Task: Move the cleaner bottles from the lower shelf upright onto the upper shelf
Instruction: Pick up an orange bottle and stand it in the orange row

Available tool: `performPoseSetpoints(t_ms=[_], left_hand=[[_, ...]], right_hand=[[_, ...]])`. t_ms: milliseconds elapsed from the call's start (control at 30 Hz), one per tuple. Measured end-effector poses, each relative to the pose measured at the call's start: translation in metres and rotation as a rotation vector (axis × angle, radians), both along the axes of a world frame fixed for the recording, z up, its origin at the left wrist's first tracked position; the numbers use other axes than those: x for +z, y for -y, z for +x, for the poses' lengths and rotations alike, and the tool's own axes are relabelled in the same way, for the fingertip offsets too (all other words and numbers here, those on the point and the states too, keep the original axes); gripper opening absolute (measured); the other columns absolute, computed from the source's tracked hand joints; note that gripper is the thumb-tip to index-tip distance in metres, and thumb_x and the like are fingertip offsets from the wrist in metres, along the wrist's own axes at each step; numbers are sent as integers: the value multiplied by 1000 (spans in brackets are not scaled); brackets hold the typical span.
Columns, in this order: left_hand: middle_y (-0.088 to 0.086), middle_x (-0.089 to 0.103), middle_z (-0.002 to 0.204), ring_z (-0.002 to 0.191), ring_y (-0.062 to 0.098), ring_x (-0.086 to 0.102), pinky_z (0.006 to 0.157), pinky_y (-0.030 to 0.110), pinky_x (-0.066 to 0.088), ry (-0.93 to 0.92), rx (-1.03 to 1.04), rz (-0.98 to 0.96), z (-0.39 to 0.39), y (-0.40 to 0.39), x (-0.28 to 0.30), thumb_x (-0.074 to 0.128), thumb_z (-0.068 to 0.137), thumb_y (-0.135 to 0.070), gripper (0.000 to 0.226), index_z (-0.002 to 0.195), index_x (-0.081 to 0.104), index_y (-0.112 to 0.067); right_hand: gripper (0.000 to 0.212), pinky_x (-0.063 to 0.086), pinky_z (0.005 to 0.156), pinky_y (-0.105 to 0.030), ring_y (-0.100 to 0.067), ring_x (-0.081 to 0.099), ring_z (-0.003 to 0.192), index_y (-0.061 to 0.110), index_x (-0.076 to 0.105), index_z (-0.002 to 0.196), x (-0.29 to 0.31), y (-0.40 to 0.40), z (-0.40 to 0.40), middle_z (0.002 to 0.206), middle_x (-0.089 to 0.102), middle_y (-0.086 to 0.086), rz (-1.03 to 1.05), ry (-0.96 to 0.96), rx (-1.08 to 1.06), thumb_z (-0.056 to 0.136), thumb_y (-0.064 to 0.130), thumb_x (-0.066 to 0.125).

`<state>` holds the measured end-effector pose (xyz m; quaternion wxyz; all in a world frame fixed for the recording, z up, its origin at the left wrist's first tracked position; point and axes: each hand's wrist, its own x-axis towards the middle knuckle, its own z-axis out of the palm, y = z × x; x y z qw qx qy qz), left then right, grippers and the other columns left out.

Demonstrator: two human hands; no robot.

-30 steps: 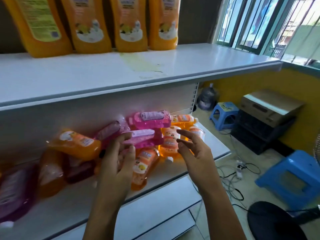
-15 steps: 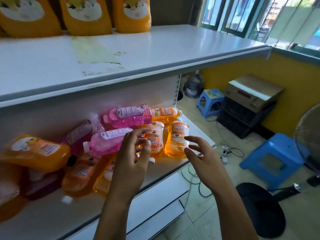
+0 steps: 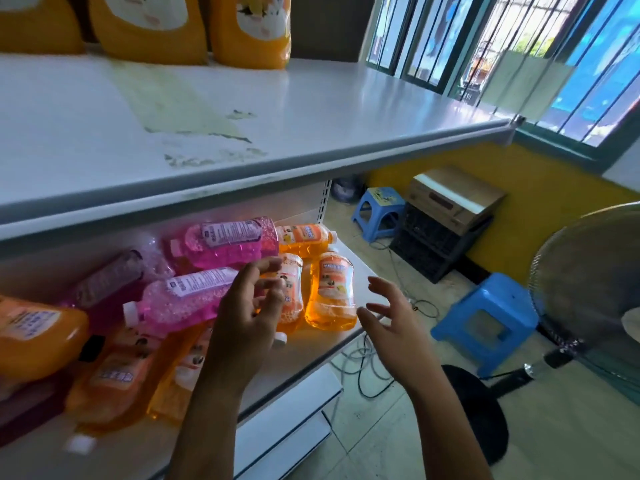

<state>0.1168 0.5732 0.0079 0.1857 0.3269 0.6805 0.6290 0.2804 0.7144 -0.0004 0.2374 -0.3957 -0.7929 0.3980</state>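
Both empty: left hand (image 3: 247,306) half-curled, fingers spread, hovering over the pile; right hand (image 3: 391,317) spread wide beside it, gripping nothing. Nearest, between the two hands: an orange bottle (image 3: 330,294), lying flat, partly filled, foamy. Just under the left fingers: a second orange one (image 3: 289,289) and a pink bottle (image 3: 183,296). Farther left: more, heaped on the lower shelf (image 3: 311,344). Above: upper shelf (image 3: 311,112), only big orange jugs (image 3: 251,32) at back. Judged barely begun; whole pile left.
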Motion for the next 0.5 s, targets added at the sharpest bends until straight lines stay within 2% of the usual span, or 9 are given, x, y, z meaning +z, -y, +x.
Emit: performPoseSetpoints(t_ms=[100, 167, 233, 300, 367, 400, 500], left_hand=[[-13, 64, 118, 107, 9, 64, 86, 41, 58, -6, -4, -7, -1, -7, 0, 50, 96, -42, 25, 120, 57, -39], [-12, 63, 120, 110, 11, 63, 83, 31, 57, -35, -29, -50, -2, -11, -5, 52, 100, -33, 22, 121, 57, -38], [-15, 61, 122, 110, 5, 61, 80, 22, 53, -72, -72, -111, -1, -18, -9, 52, 100, -29, 24, 123, 56, -36], [-17, 58, 122, 111, -1, 58, 78, 15, 49, -95, -98, -147, 3, -29, -13, 53, 100, -28, 25, 124, 55, -34], [-15, 55, 125, 111, 0, 56, 74, 8, 47, -126, -84, -208, 9, -43, -17, 55, 99, -28, 27, 127, 54, -31], [-12, 54, 128, 112, 4, 57, 75, 8, 46, -164, -74, -274, 13, -51, -19, 55, 99, -29, 30, 129, 53, -29], [-5, 45, 141, 120, 18, 53, 88, 26, 46, -335, -84, -590, 31, -72, -26, 55, 98, -40, 40, 135, 48, -26]], right_hand=[[51, 44, 68, -7, -1, 51, 119, 35, 40, 143, -4, -13, -4, 145, 44, 17, -22, -27, 9, 98, 27, 60], [50, 44, 77, -9, -2, 48, 120, 42, 41, 139, -6, -22, -9, 144, 42, 18, -11, -46, 36, 97, 26, 61], [52, 46, 91, -22, -4, 45, 120, 46, 41, 137, -9, -33, -15, 143, 40, 14, 7, -52, 64, 95, 25, 64], [55, 46, 99, -33, -9, 44, 121, 41, 42, 141, -11, -46, -22, 148, 38, 7, 11, -20, 79, 93, 28, 67], [68, 44, 106, -41, -16, 43, 131, 35, 37, 147, -14, -61, -28, 153, 35, 3, -8, 38, 91, 89, 33, 72], [75, 42, 109, -43, -19, 41, 135, 33, 35, 149, -15, -69, -31, 155, 33, 3, -23, 62, 104, 86, 36, 75], [94, 36, 109, -43, -22, 36, 139, 29, 27, 153, -23, -93, -33, 156, 31, 0, -16, 150, 172, 77, 40, 81]])
